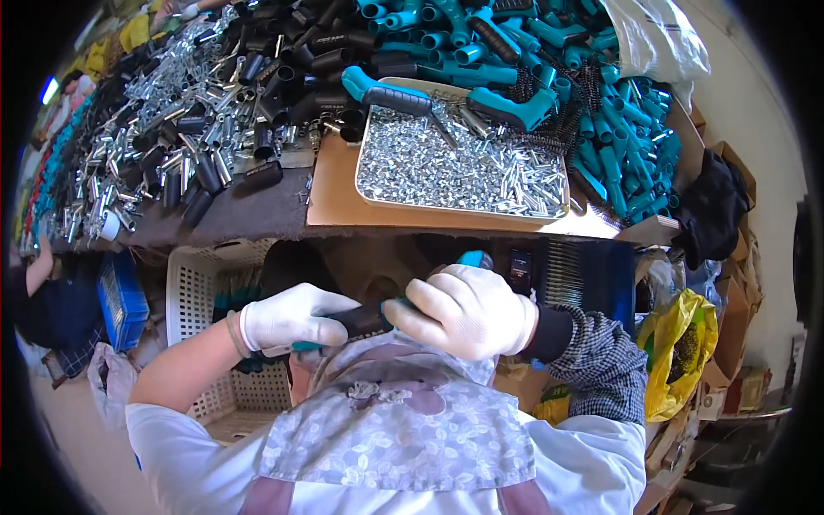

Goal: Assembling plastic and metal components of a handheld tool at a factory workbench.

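A brown worktop (335,202) is stretching across the upper part of the view, bending with the lens. A shallow cream tray (371,137) is sitting on its near part, carrying a layer of small silver screws (446,167) and one teal-and-black handle (382,93). Behind the tray, a heap of teal handles (592,94) is lying with black springs (558,129) among them. To the left, black grip sleeves (283,77) and shiny metal tubes (163,103) are covering a dark cloth (249,210) that is draping over the worktop's near edge.

Bright daylight, sharp centre, fisheye bending and dark rim
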Motion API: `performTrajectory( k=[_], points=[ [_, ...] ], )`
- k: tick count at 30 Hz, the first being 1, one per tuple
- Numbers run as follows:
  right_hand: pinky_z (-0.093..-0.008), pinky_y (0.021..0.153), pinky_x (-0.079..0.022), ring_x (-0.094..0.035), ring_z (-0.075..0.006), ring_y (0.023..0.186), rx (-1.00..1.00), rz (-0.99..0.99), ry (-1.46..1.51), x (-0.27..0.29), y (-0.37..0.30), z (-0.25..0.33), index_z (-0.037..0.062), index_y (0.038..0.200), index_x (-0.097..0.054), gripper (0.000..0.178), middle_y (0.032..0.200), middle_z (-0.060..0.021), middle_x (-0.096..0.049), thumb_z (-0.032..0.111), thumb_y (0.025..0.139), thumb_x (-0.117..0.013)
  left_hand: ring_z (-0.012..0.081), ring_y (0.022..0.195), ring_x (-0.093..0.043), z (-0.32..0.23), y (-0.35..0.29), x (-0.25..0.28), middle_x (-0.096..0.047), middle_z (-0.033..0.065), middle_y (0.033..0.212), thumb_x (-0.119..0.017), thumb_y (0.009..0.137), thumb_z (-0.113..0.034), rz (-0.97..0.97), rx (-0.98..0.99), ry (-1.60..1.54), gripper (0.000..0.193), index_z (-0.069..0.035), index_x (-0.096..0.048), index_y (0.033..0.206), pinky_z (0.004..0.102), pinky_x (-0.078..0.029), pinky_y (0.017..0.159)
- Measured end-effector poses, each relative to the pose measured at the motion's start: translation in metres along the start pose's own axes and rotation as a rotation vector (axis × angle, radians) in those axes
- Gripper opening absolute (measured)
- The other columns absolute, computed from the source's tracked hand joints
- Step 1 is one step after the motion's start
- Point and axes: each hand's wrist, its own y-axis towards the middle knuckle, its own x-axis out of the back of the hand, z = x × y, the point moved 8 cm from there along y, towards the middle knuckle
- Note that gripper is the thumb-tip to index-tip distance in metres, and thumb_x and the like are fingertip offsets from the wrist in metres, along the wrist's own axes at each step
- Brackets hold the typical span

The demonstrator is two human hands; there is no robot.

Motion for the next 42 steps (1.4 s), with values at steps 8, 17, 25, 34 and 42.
performTrajectory(
  k=[8,17,25,34,42],
  points=[
    [-0.037,0.057,-0.052,-0.064,-0.0247,0.066,-0.27,0.11,0.461,-0.034,-0.009,-0.019,0.005,0.114,-0.065,0.039,0.079,-0.0065,-0.059,0.024,0.08,-0.072,0.0124,0.064,-0.063,-0.022,-0.004,0.001,-0.071,0.0104,0.087,-0.073,0.088,-0.024,-0.145,-0.218,0.415,0.038,-0.007,-0.07,0.122,0.0324,-0.052,0.057],
    [-0.0475,0.109,-0.046,-0.051,-0.0333,0.134,-0.918,-0.201,1.622,-0.049,-0.029,-0.049,-0.0033,0.154,-0.031,0.068,0.151,-0.0247,-0.045,0.036,0.103,-0.053,0.0329,0.078,-0.07,-0.022,-0.025,0.026,-0.07,0.0129,0.091,-0.074,0.084,-0.043,-0.763,-0.36,1.061,0.054,-0.012,-0.061,0.126,0.0419,-0.055,0.066],
    [-0.0372,0.091,-0.058,-0.068,-0.0265,0.108,-1.347,0.022,2.066,-0.094,-0.047,-0.025,-0.0058,0.149,-0.039,0.067,0.126,-0.0174,-0.064,0.022,0.096,-0.068,0.0327,0.086,-0.071,-0.019,-0.042,0.017,-0.072,0.014,0.098,-0.084,0.075,-0.036,-0.854,-0.359,1.028,0.053,-0.01,-0.067,0.119,0.0394,-0.057,0.074],
    [-0.0392,0.064,-0.056,-0.069,-0.0247,0.072,-0.192,0.19,0.555,-0.058,0.005,-0.003,0.0056,0.113,-0.061,0.033,0.119,-0.0153,-0.066,0.019,0.084,-0.069,0.0188,0.084,-0.071,0.01,-0.024,0.022,-0.074,0.0131,0.097,-0.081,0.08,-0.03,-0.237,-0.051,0.45,0.058,-0.004,-0.066,0.129,0.0318,-0.055,0.081],
    [-0.0395,0.058,-0.056,-0.068,-0.0281,0.072,0.251,0.143,0.561,-0.04,0.007,0.023,0.0009,0.11,-0.063,0.03,0.115,-0.0197,-0.065,0.017,0.085,-0.063,0.0125,0.078,-0.068,0.017,-0.017,0.001,-0.075,0.0064,0.085,-0.076,0.081,-0.02,0.068,0.045,0.481,0.034,-0.003,-0.071,0.11,0.0298,-0.054,0.077]
  ],
)
